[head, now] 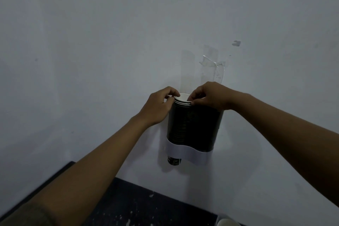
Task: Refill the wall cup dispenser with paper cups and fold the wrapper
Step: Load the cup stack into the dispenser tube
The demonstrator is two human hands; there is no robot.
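Note:
A dark two-column cup dispenser (201, 126) with a white lower band (190, 153) hangs on the pale wall. A stack of paper cups (182, 100) with white rims stands in its left column, the rims just above the top. One dark cup bottom (173, 161) pokes out below the band. My left hand (158, 107) pinches the cup rims from the left. My right hand (211, 97) pinches the same rims from the right, over the right column's top. No wrapper is in view.
Strips of clear tape (211, 66) are stuck on the wall above the dispenser. A dark speckled countertop (137, 205) runs below, against the wall. A white rounded object (226, 223) sits at the bottom edge, to the right.

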